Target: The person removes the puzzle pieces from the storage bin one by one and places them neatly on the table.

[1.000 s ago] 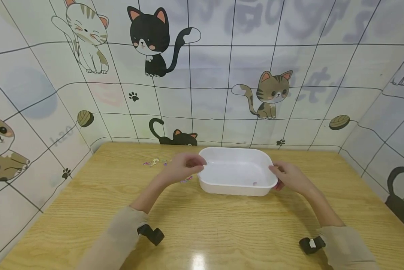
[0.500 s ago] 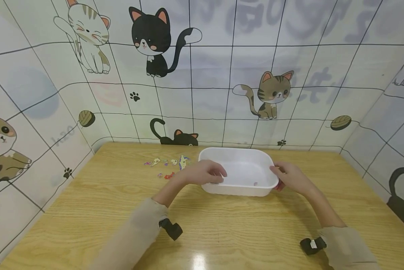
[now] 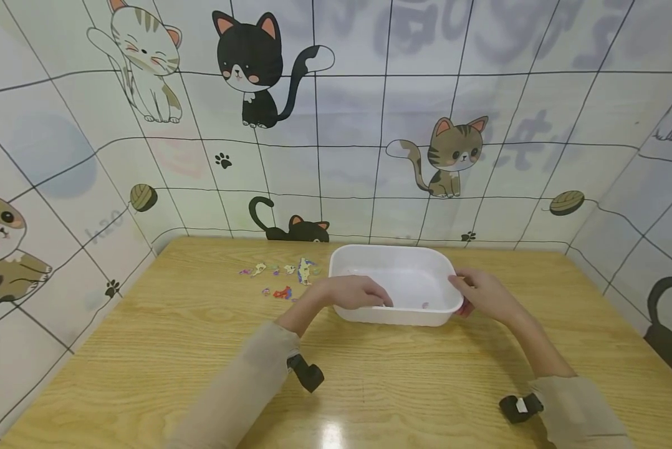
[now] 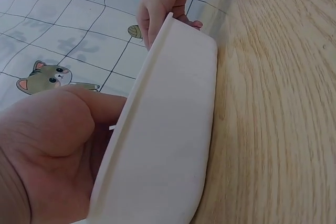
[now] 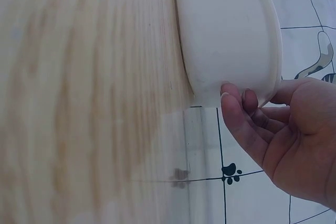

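A white plastic tub (image 3: 389, 317) with rounded corners stands on the wooden table. My left hand (image 3: 360, 292) reaches over its near rim, with the fingers bent down inside. The rim hides those fingertips, and a small white edge (image 4: 112, 127) shows beside them in the left wrist view; whether they pinch it I cannot tell. At the tub's right end my right hand (image 3: 478, 292) grips the rim, thumb on top and fingers curled against the outer wall. One tiny pale pinkish piece (image 3: 425, 305) lies inside the tub near the front right.
Left of the tub, several small flat colourful pieces lie scattered, among them a yellow and blue one (image 3: 304, 272) and a red and blue one (image 3: 282, 292). A cat-patterned cloth (image 3: 353, 168) walls the table (image 3: 364, 380) at the back and sides.
My left hand has moved right from the tub's left end, over the near rim and down inside it, uncovering pieces on the table. The right hand and the tub have stayed put.
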A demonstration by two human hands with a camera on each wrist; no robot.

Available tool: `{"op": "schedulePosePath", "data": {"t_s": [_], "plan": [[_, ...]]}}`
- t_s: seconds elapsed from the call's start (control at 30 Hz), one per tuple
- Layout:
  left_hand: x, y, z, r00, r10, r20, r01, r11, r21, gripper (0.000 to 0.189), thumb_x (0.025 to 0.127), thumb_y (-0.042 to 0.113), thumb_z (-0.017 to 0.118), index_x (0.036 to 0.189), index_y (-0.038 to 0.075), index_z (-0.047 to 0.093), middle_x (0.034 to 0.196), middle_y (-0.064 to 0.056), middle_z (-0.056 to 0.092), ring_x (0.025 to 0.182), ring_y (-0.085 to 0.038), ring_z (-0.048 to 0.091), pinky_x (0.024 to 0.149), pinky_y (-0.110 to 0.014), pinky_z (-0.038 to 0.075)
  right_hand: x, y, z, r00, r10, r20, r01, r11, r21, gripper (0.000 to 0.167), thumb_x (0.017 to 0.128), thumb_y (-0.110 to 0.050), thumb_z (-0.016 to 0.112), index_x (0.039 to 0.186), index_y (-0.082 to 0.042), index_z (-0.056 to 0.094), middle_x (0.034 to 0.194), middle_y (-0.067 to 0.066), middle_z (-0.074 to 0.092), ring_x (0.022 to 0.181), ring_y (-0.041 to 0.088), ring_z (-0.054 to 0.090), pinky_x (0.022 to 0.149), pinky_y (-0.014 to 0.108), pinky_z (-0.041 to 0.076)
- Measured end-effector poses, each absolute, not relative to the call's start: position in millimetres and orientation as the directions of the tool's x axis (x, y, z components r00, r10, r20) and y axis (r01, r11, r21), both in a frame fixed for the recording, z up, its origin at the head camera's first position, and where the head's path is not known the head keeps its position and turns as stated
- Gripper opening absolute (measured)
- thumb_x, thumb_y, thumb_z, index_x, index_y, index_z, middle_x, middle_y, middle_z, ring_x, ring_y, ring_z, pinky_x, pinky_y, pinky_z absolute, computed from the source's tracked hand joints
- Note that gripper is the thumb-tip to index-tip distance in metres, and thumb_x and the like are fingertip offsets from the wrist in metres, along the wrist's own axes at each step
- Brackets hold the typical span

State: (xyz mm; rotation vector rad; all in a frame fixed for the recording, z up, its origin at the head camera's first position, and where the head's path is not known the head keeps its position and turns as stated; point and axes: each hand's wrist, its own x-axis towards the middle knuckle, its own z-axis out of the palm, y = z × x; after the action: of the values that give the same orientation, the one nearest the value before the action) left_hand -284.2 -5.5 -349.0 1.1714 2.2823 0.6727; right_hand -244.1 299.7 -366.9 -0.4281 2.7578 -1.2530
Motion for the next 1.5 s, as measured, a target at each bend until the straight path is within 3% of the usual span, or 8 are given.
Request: {"op": "schedulePosePath", "data": {"t_s": [0.17,0.3,0.57,0.83,1.0,1.13,1.3,1.5], "plan": [[-288,1,-355,-0.505,0.850,-0.146,0.560,0.452,0.695,0.028,0.103,0.005,0.051,0.125,0.003,0.068,0.126,-0.007,0.068,0.118,-0.014,0.060,0.101,-0.021,0.042,-245,301,-368,-0.957,-0.286,0.042,-0.220,0.629,-0.746,0.040,0.110,-0.020,0.045,0.129,0.015,0.052,0.078,0.010,0.065,0.064,0.023,0.065,0.057,0.034,0.058],[-288,7,-357,-0.492,0.857,-0.155,0.536,0.438,0.721,0.034,0.099,-0.002,0.050,0.129,0.004,0.067,0.128,-0.007,0.067,0.121,-0.015,0.060,0.102,-0.021,0.041,-245,302,-369,-0.957,-0.287,0.041,-0.220,0.626,-0.748,0.040,0.110,-0.020,0.045,0.129,0.015,0.051,0.077,0.010,0.065,0.063,0.023,0.065,0.057,0.034,0.058],[-290,17,-361,-0.486,0.839,-0.244,0.407,0.465,0.786,0.041,0.100,0.000,0.045,0.134,0.011,0.067,0.136,-0.001,0.064,0.130,-0.010,0.052,0.107,-0.022,0.038,-245,301,-368,-0.955,-0.294,0.037,-0.220,0.619,-0.754,0.040,0.110,-0.020,0.045,0.129,0.015,0.051,0.077,0.010,0.065,0.063,0.023,0.065,0.058,0.034,0.058],[-295,22,-365,-0.445,0.872,-0.204,0.408,0.400,0.820,0.038,0.100,0.002,0.051,0.133,0.010,0.066,0.131,0.001,0.066,0.119,-0.006,0.057,0.102,-0.022,0.040,-245,301,-367,-0.956,-0.290,0.041,-0.222,0.629,-0.745,0.042,0.109,-0.019,0.046,0.131,0.016,0.050,0.076,0.010,0.065,0.062,0.023,0.065,0.057,0.036,0.059],[-292,28,-365,-0.440,0.856,-0.269,0.351,0.440,0.826,0.038,0.102,0.015,0.056,0.139,0.019,0.063,0.138,0.011,0.061,0.123,0.000,0.049,0.105,-0.019,0.034,-246,302,-369,-0.953,-0.297,0.053,-0.236,0.627,-0.742,0.041,0.109,-0.019,0.046,0.130,0.015,0.051,0.077,0.010,0.065,0.062,0.022,0.065,0.057,0.036,0.059],[-292,33,-366,-0.423,0.859,-0.288,0.322,0.440,0.839,0.038,0.102,0.013,0.056,0.139,0.016,0.063,0.139,0.008,0.060,0.120,0.002,0.050,0.105,-0.017,0.034,-246,301,-369,-0.953,-0.298,0.057,-0.239,0.622,-0.746,0.039,0.109,-0.018,0.046,0.129,0.015,0.052,0.078,0.010,0.066,0.061,0.023,0.066,0.057,0.037,0.059],[-295,42,-372,-0.367,0.914,-0.173,0.402,0.324,0.857,0.041,0.102,0.002,0.050,0.143,0.005,0.056,0.143,-0.006,0.058,0.125,-0.005,0.054,0.105,-0.018,0.038,-247,301,-368,-0.950,-0.306,0.058,-0.243,0.613,-0.751,0.037,0.109,-0.016,0.046,0.128,0.015,0.053,0.079,0.012,0.066,0.061,0.023,0.067,0.058,0.038,0.059],[-291,59,-373,-0.328,0.907,-0.265,0.299,0.365,0.881,0.063,0.096,-0.007,0.034,0.152,0.018,0.047,0.150,0.012,0.049,0.130,0.006,0.041,0.106,-0.014,0.032,-246,302,-368,-0.949,-0.309,0.062,-0.248,0.610,-0.752,0.035,0.109,-0.015,0.046,0.126,0.015,0.053,0.081,0.015,0.067,0.060,0.023,0.067,0.057,0.039,0.059]]}}
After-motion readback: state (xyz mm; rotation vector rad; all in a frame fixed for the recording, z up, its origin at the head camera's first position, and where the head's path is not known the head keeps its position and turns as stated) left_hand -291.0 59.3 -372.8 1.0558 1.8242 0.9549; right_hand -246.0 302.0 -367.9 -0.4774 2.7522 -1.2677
